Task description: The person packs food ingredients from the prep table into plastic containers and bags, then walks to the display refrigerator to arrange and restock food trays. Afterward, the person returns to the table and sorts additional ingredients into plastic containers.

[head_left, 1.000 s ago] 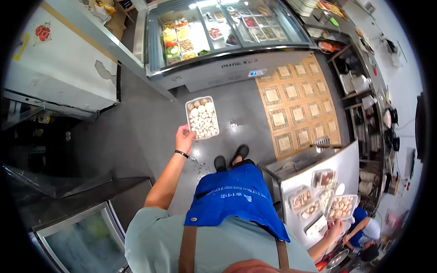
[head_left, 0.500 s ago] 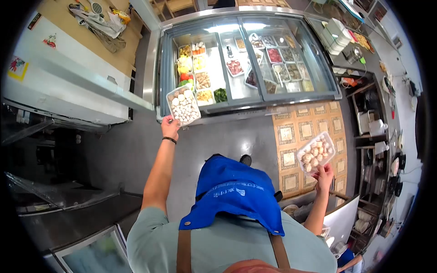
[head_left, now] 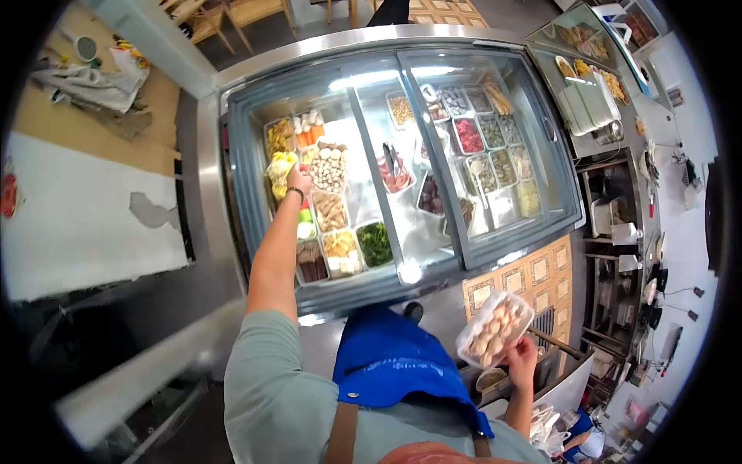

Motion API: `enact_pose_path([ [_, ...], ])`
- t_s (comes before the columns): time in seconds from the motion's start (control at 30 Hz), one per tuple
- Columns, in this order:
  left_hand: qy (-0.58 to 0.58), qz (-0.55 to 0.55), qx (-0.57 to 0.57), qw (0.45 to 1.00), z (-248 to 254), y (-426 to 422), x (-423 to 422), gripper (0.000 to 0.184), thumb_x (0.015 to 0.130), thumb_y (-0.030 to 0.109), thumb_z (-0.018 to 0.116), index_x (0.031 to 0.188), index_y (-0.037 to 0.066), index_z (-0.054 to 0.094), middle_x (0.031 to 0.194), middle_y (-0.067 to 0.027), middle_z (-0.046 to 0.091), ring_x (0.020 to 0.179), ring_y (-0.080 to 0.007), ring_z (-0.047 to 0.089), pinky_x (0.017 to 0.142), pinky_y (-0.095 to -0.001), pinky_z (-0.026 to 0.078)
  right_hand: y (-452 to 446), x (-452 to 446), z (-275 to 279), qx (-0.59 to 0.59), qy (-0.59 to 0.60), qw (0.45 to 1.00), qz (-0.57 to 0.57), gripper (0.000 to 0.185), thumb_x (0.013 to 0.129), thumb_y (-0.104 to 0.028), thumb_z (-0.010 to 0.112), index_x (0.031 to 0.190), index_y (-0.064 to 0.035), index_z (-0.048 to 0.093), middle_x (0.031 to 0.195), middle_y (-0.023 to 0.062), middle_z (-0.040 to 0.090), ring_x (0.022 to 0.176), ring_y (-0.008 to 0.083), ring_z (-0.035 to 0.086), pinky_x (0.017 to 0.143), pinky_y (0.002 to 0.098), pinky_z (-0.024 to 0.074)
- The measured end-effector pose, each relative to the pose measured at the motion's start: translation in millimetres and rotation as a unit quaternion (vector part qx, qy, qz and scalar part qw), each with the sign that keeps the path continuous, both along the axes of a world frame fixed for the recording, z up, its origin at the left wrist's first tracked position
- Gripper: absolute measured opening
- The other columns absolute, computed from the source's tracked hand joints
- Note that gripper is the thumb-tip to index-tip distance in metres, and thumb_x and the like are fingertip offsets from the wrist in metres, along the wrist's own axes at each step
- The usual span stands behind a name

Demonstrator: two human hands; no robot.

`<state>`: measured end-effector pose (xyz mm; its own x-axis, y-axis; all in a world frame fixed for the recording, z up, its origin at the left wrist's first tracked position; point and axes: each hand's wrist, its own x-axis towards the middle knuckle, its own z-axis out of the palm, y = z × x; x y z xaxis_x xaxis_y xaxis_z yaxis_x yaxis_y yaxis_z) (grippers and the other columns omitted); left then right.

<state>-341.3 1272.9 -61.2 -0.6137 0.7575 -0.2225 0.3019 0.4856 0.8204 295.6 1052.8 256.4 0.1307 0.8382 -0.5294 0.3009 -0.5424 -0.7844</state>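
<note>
Right hand [head_left: 522, 360] grips tub [head_left: 495, 329] outside freezer [head_left: 210, 158].
Inside, by mushrooms [head_left: 329, 169], we can't tell left hand's [head_left: 299, 181] grip; apron [head_left: 394, 352] lettering seems illegible.

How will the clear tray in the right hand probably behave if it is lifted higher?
The clear tray looks fairly stiff: its walls show no obvious sag. It may tip, as the right hand grips only one edge. Its rounded pieces look loose and could roll.
</note>
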Motion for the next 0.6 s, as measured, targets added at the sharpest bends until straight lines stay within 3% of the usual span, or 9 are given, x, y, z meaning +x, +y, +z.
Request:
enact_pose_path([
  [0.1,0.116,-0.181,-0.027,0.976,-22,86,-25,0.015,0.07,0.006,0.059,0.085,0.007,0.056,0.083,-0.0149,0.065,0.082,-0.0302,0.062,0.072,-0.0375,0.048,13,-51,12,-0.058,-0.009,0.997,-0.039,0.009,0.081,-0.005,0.062,0.087,-0.0021,0.055,0.072,0.0032,0.062,0.058,0.0093,0.06,0.051,0.0234,0.0505],
  [0.17,0.111,-0.292,-0.086,0.946,-37,140,-32,0.018,0.072,0.004,0.056,0.089,0.009,0.057,0.089,-0.0175,0.065,0.087,-0.0318,0.062,0.075,-0.0377,0.049,29,-87,16,-0.052,-0.003,0.998,-0.039,0.011,0.078,-0.004,0.061,0.088,-0.0017,0.056,0.074,0.0018,0.062,0.061,0.0083,0.058,0.055,0.0235,0.0502],
  [0.23,0.168,-0.34,-0.145,0.914,-11,178,-19,0.022,0.072,0.003,0.056,0.093,0.009,0.058,0.092,-0.0174,0.065,0.09,-0.0318,0.061,0.076,-0.0365,0.049,35,-100,8,-0.072,-0.01,0.996,-0.05,0.013,0.076,0.0,0.06,0.088,-0.0015,0.056,0.076,0.0014,0.061,0.065,0.0087,0.058,0.059,0.0228,0.0492],
  [0.3,0.117,-0.366,-0.166,0.908,-33,216,-23,0.021,0.071,0.001,0.059,0.091,0.01,0.06,0.094,-0.0153,0.065,0.092,-0.0317,0.061,0.077,-0.0363,0.049,48,-124,5,-0.102,-0.019,0.994,-0.045,0.014,0.075,0.004,0.059,0.088,0.0001,0.056,0.08,0.0039,0.062,0.067,0.0107,0.06,0.062,0.0246,0.0514],
  [0.37,0.094,-0.391,-0.158,0.902,-71,255,-31,0.021,0.07,-0.001,0.06,0.087,0.009,0.061,0.094,-0.0141,0.065,0.091,-0.0304,0.061,0.076,-0.0356,0.049,64,-146,1,-0.123,-0.011,0.991,-0.054,0.014,0.075,0.005,0.059,0.088,0.0009,0.055,0.082,0.0052,0.062,0.068,0.0117,0.061,0.063,0.0257,0.0523],
  [0.43,0.176,-0.514,-0.081,0.836,-76,284,-40,0.017,0.072,-0.003,0.061,0.085,0.008,0.063,0.09,-0.0128,0.066,0.091,-0.0283,0.062,0.077,-0.0347,0.049,77,-160,-10,-0.145,0.002,0.988,-0.054,0.014,0.075,0.006,0.059,0.088,0.0018,0.055,0.084,0.0065,0.062,0.069,0.0127,0.061,0.064,0.0267,0.0532],
  [0.5,0.15,-0.487,-0.155,0.846,-78,313,-27,0.016,0.069,0.013,0.067,0.083,0.006,0.063,0.083,-0.0142,0.065,0.084,-0.03,0.063,0.073,-0.0354,0.05,88,-175,-27,-0.151,0.003,0.988,-0.035,0.015,0.076,0.006,0.059,0.09,0.0034,0.055,0.086,0.0079,0.062,0.071,0.0139,0.063,0.064,0.0276,0.0538],
  [0.6,0.137,-0.444,-0.113,0.878,-98,328,-14,0.02,0.069,0.019,0.067,0.084,0.007,0.065,0.082,-0.0145,0.065,0.085,-0.029,0.064,0.075,-0.0356,0.05,97,-188,-34,-0.163,-0.009,0.986,-0.037,0.019,0.076,0.004,0.06,0.095,0.0043,0.056,0.086,0.0078,0.062,0.071,0.0141,0.063,0.065,0.0285,0.0543],
])
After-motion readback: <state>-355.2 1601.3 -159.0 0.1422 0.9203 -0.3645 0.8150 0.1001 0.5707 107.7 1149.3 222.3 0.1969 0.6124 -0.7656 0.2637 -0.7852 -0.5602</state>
